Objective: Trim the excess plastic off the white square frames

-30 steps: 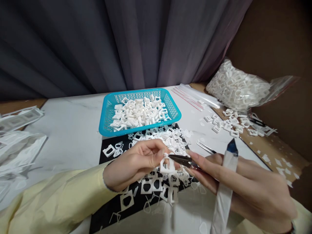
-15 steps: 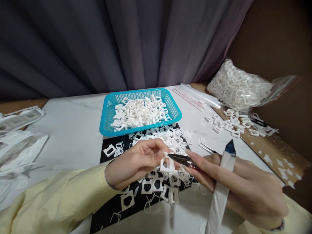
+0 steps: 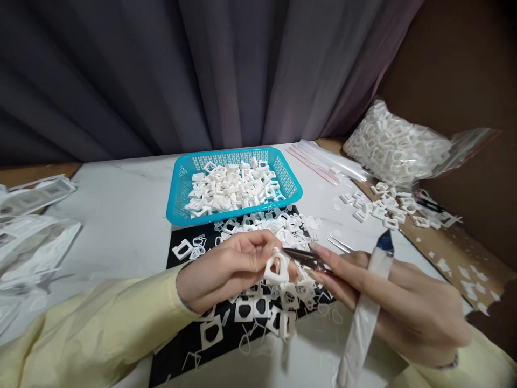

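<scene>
My left hand (image 3: 226, 269) pinches a small white plastic frame piece (image 3: 277, 269) above a black mat (image 3: 226, 328). My right hand (image 3: 388, 291) grips thin metal tweezers (image 3: 301, 257) whose tips touch the top of that piece. A long white strip with a blue tip (image 3: 369, 302) also stands up from between the fingers of my right hand. Several white frame pieces and cut-out scraps (image 3: 278, 226) lie scattered on the mat under both hands.
A turquoise basket (image 3: 177, 183) holding several white pieces sits behind the mat. A clear bag of white pieces (image 3: 396, 148) lies at the right, loose pieces (image 3: 383, 207) below it, zip bags (image 3: 327, 161) beside it. Crumpled plastic (image 3: 28, 237) lies at left. Dark curtain behind.
The tweezers have shifted slightly up and left onto the piece's top edge. My left hand has turned the piece a little. Both hands stay in place.
</scene>
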The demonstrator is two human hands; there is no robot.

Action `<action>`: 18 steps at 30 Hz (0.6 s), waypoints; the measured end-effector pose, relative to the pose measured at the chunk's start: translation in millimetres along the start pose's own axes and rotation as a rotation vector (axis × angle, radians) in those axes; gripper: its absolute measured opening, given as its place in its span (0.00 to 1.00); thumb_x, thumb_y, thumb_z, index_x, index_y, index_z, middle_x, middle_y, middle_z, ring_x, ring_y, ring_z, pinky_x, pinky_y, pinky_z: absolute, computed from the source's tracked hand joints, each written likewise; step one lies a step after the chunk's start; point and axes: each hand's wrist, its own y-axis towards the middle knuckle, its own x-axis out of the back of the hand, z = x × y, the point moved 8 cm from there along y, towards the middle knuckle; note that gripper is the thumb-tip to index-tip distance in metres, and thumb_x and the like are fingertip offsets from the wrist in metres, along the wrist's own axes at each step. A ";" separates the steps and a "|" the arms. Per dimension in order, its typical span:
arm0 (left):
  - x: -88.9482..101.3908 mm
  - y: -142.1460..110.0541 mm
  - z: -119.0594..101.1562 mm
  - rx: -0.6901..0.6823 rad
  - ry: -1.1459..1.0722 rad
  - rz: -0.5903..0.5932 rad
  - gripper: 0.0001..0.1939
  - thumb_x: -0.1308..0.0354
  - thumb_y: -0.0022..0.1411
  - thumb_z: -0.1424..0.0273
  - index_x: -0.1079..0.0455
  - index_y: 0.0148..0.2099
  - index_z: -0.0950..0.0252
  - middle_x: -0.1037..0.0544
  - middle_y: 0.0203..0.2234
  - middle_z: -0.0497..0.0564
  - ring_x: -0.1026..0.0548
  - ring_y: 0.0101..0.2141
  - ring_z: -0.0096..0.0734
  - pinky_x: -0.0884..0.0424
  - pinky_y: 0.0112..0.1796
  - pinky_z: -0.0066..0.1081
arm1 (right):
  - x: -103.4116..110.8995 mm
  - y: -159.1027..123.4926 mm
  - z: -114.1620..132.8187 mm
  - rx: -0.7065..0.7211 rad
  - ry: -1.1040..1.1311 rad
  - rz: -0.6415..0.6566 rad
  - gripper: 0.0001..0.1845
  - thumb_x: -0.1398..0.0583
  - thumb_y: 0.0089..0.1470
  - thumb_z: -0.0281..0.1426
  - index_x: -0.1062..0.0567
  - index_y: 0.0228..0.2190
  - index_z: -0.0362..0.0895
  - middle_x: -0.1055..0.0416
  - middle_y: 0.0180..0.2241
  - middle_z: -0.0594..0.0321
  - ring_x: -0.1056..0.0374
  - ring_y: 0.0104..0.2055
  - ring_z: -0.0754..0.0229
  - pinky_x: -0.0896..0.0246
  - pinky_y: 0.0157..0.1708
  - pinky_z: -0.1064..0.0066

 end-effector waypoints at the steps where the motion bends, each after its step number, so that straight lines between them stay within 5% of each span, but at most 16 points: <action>1: 0.4 0.0 -1.1 0.000 0.000 -0.010 0.04 0.40 0.58 0.73 0.30 0.33 0.69 0.22 0.29 0.54 0.25 0.33 0.30 0.35 0.37 0.27 | 7.2 1.0 -1.1 0.011 -0.031 -0.065 0.22 0.38 0.52 0.29 0.30 0.49 0.54 0.28 0.22 0.69 0.33 0.21 0.65 0.36 0.20 0.72; 4: 2.7 -0.8 -4.5 -0.002 0.023 -0.045 0.04 0.44 0.60 0.74 0.31 0.33 0.69 0.23 0.31 0.56 0.25 0.36 0.32 0.34 0.40 0.29 | 16.7 4.4 -16.9 -0.011 -0.080 -0.157 0.20 0.35 0.48 0.29 0.26 0.45 0.52 0.27 0.22 0.68 0.33 0.19 0.67 0.38 0.19 0.75; 9: 5.2 -1.8 -6.2 -0.009 0.044 -0.062 0.05 0.46 0.61 0.75 0.31 0.32 0.70 0.25 0.31 0.56 0.27 0.37 0.32 0.35 0.40 0.28 | -43.8 -6.6 -69.8 -0.127 -0.107 0.303 0.14 0.42 0.56 0.37 0.24 0.39 0.42 0.24 0.25 0.60 0.30 0.22 0.64 0.37 0.24 0.75; 12: 5.4 -0.8 -7.0 -0.026 0.016 -0.065 0.07 0.48 0.62 0.77 0.30 0.32 0.71 0.27 0.30 0.54 0.28 0.37 0.30 0.35 0.43 0.28 | -64.6 -17.7 -84.3 -0.107 -0.167 0.413 0.18 0.45 0.57 0.42 0.25 0.42 0.44 0.25 0.25 0.59 0.30 0.24 0.62 0.38 0.24 0.74; 18: 9.4 -0.7 -3.7 0.008 -0.119 -0.123 0.10 0.49 0.61 0.82 0.29 0.29 0.72 0.29 0.28 0.52 0.28 0.38 0.31 0.36 0.49 0.33 | -33.3 3.0 -68.4 -0.102 -0.266 0.290 0.27 0.60 0.63 0.42 0.29 0.49 0.46 0.33 0.21 0.60 0.35 0.24 0.61 0.45 0.20 0.74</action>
